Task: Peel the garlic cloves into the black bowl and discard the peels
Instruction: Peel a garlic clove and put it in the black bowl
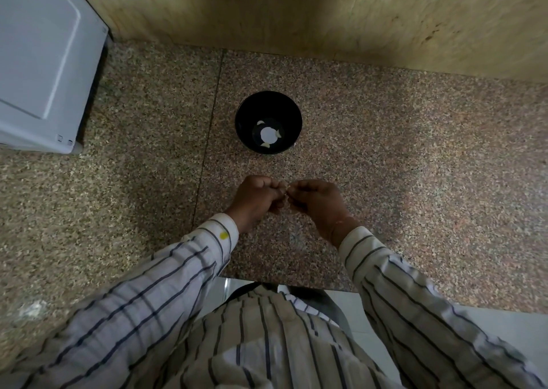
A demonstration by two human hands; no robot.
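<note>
both hands meet above the granite counter [385, 157], the left hand [255, 196] and right hand [317, 200] pinching a garlic clove [286, 191] between their fingertips. it is mostly hidden, so its long axis can't be told. the black bowl [246, 116] stands just beyond, upright, with peeled cloves [264, 144] inside.

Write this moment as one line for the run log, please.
step: peeling | hands: left hand and right hand pinch one garlic clove | black bowl: few peeled cloves inside | surface: granite counter

One black bowl [268, 113]; three peeled cloves [265, 144] inside; two hands [256, 197].
</note>
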